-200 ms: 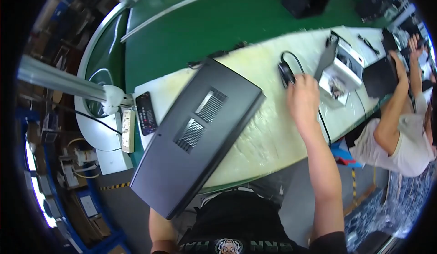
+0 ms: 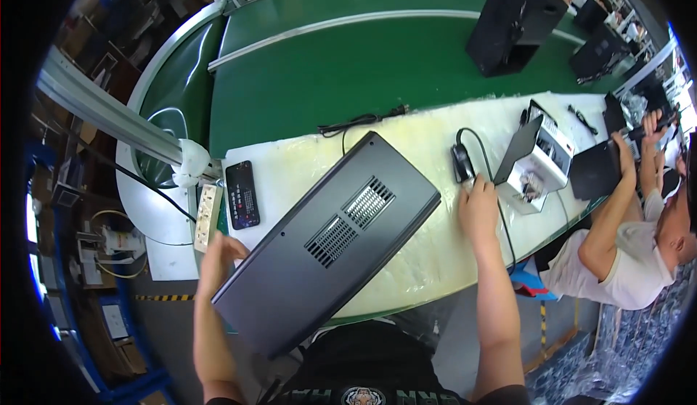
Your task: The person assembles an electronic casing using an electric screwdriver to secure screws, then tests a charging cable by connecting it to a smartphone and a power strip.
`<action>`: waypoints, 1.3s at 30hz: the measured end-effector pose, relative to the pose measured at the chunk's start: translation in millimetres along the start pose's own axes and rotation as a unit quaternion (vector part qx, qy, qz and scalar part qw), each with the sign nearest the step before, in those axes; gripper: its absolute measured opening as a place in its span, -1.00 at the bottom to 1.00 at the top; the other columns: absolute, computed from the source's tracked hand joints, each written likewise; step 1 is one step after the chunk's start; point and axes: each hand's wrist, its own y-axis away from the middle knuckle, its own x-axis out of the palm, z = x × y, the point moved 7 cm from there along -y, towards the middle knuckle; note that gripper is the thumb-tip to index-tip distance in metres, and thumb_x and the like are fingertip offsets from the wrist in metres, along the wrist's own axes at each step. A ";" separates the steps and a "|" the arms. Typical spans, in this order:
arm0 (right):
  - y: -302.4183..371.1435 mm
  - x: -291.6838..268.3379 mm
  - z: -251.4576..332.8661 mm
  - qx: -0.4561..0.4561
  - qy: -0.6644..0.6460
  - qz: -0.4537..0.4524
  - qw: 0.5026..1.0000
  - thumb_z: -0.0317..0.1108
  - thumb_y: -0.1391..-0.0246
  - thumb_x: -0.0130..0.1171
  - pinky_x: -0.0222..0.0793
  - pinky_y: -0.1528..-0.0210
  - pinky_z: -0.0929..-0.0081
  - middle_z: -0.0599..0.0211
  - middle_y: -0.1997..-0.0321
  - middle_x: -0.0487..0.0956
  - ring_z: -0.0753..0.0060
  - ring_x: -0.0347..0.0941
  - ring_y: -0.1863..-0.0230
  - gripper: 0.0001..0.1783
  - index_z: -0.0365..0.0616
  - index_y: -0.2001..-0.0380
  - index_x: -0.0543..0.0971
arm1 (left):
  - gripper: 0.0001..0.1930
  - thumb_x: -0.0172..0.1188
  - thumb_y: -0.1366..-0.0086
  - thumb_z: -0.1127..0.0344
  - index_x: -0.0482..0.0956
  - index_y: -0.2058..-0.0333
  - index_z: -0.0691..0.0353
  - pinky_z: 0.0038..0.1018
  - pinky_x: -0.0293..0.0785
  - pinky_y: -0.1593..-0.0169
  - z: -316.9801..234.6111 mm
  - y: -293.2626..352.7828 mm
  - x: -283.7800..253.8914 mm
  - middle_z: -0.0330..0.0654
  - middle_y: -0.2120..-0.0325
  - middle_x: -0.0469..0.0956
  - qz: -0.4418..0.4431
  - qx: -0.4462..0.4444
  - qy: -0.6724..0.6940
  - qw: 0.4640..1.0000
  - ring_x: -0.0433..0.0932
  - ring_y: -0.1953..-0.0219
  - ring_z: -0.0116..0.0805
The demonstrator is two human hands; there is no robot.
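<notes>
A long dark grey cabinet (image 2: 305, 274) with two slotted vents lies slantwise over the bench, its near end past the front edge. My left hand (image 2: 220, 256) is at the cabinet's left side, fingers stretched toward its edge and apart; their tips are partly hidden. On the right, my right hand (image 2: 479, 205) has its fingers closed at the near end of a black corded hand tool (image 2: 462, 162). The tool's exact kind does not show. Its cord loops up and runs back toward me, right of my hand.
A phone (image 2: 242, 194) and a power strip (image 2: 208, 216) lie left of the cabinet. An open white box (image 2: 534, 165) stands right of my hand. Black speakers (image 2: 514, 23) stand on the green conveyor (image 2: 348, 56). A co-worker (image 2: 617, 260) handles a black panel at the right.
My left hand has come up from below the cabinet's near end to its left side. My right hand remains at the tool. The whole view has shifted, with the bench lower in it.
</notes>
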 end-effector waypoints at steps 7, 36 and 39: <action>27.2 -48.6 -31.5 0.115 -0.172 0.068 0.976 -0.37 0.02 0.14 0.39 0.16 0.25 -0.05 0.26 0.50 0.13 0.46 0.26 -0.51 -0.35 0.00 0.38 | -0.56 0.08 -0.38 0.18 0.44 -0.08 0.42 -0.32 0.49 -0.04 -152.8 -21.8 146.9 0.13 0.09 0.57 0.151 0.196 -0.345 0.905 0.59 0.04 -0.11; -5.6 -209.5 -19.3 -0.070 -0.449 -0.384 0.804 -0.60 -0.10 0.03 0.49 0.39 0.49 0.11 0.13 0.50 0.47 0.47 0.51 -0.50 -0.27 -0.09 0.13 | -0.16 0.20 -0.24 -0.15 0.18 -0.28 0.35 -0.19 0.44 -0.09 -166.1 -33.9 314.1 0.25 0.00 0.50 0.382 0.263 -0.407 0.787 0.54 -0.01 0.12; -4.7 -263.3 40.3 -0.138 -0.458 -0.407 0.778 -0.56 -0.10 -0.05 0.49 0.45 0.47 0.05 0.14 0.51 0.42 0.45 0.56 -0.40 -0.34 -0.23 0.09 | -0.14 0.17 -0.25 -0.17 0.15 -0.28 0.39 -0.21 0.42 -0.11 -165.2 -32.2 311.4 0.22 -0.06 0.45 0.394 0.255 -0.413 0.781 0.52 -0.04 0.08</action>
